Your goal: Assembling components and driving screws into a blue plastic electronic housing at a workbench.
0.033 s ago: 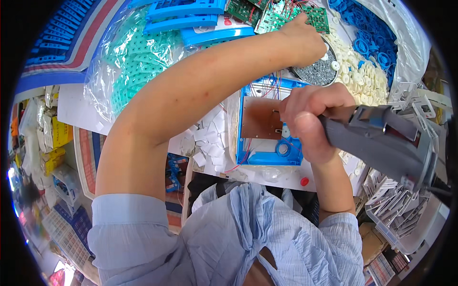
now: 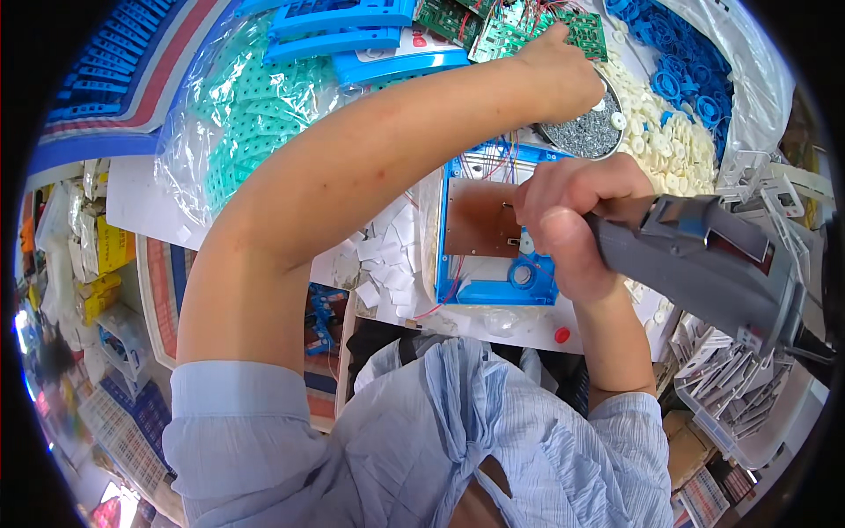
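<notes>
My left hand point(image 2: 563, 81) reaches across to the far right, over a round dish point(image 2: 541, 132) of small grey metal screws point(image 2: 585, 134). Its fingers curl downward; the fingertips, and anything between them, are hidden. My right hand point(image 2: 576, 224) is wrapped round a grey electric screwdriver point(image 2: 695, 255), whose thick rear end points right. It is held above a blue plastic housing point(image 2: 506, 292), and the tool's tip is hidden behind the hand. A brown board point(image 2: 475, 216) lies in the housing, with thin red and blue wires around it.
Green circuit boards point(image 2: 585, 37) with wires lie at the back. White plastic discs point(image 2: 673, 154) and blue plastic parts point(image 2: 678, 62) are heaped at right. Bagged teal pieces point(image 2: 251, 132) and white paper pieces point(image 2: 387, 255) lie left. A bin of metal-like strips point(image 2: 731, 378) stands at lower right.
</notes>
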`<state>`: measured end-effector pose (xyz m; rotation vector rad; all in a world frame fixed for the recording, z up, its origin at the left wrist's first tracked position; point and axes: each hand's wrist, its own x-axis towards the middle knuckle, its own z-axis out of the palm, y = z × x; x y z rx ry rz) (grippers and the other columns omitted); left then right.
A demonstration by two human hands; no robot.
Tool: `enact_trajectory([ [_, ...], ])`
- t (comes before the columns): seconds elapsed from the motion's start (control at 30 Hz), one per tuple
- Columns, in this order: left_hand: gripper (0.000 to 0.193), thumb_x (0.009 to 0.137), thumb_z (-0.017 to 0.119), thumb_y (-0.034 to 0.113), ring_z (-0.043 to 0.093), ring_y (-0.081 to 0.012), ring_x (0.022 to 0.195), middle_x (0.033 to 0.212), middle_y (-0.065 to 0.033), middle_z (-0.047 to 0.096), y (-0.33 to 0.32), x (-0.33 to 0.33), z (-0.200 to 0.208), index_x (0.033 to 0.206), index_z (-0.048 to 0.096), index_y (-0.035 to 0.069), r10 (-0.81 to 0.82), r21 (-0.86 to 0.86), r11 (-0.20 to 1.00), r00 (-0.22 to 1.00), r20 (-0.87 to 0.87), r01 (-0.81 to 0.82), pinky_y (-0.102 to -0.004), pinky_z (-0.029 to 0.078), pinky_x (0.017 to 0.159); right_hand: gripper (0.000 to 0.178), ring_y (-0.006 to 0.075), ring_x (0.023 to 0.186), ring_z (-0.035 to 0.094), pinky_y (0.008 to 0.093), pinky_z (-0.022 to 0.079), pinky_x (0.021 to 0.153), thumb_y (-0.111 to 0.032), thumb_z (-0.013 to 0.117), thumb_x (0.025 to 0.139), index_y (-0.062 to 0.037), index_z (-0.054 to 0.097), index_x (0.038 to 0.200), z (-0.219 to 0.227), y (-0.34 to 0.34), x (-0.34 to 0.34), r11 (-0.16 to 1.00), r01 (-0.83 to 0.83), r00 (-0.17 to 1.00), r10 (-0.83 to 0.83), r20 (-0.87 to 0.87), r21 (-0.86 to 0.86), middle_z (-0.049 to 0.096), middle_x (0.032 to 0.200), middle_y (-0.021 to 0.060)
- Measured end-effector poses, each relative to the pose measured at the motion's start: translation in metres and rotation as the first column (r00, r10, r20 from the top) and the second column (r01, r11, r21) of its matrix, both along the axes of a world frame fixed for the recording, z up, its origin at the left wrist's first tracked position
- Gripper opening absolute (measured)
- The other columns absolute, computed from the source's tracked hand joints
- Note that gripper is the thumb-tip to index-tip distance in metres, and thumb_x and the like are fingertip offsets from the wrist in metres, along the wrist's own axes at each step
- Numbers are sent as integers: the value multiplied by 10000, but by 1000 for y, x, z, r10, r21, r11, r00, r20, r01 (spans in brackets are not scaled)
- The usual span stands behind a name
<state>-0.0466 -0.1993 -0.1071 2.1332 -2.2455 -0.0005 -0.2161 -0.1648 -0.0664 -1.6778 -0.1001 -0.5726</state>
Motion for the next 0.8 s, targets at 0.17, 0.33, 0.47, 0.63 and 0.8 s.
enact_trajectory([
  [0.17,174,905,641,223,715,-246,992,976,-65,779,0,-1,7,933,791,140,70,-86,994,997,-9,-71,-491,370,966,256,126,535,458,322,402,512,-159,698,967,-89,452,985,3,-5,0,995,7,1000,-8,-8,-97,502,654,37],
  [0.33,184,905,693,332,708,-253,917,864,-48,741,49,-3,21,845,750,167,74,-306,940,964,-254,-153,-505,370,940,272,124,596,498,313,399,522,-277,678,1001,-99,503,1107,39,-4,-8,969,-122,984,90,155,213,531,700,-8],
  [0.47,151,860,756,214,640,-257,873,843,-33,663,153,-13,29,875,642,117,-41,-368,909,837,-546,-196,-426,364,952,293,106,595,511,310,432,555,-329,651,1020,-115,508,1160,52,-2,-11,955,-213,968,178,177,205,555,726,-29],
  [0.63,177,833,796,230,639,-203,888,862,14,663,216,-43,5,866,644,147,30,-334,900,805,-593,-280,-467,372,969,308,96,578,523,312,460,577,-365,650,1022,-134,502,1161,46,10,-1,925,-294,953,267,141,240,565,735,-32],
  [0.8,156,829,797,163,642,-170,839,920,45,705,233,-54,-7,941,689,143,4,-417,832,755,-656,-366,-456,387,1004,320,103,563,525,311,459,571,-372,677,1007,-138,498,1134,47,23,7,907,-320,947,309,83,276,565,719,-30],
])
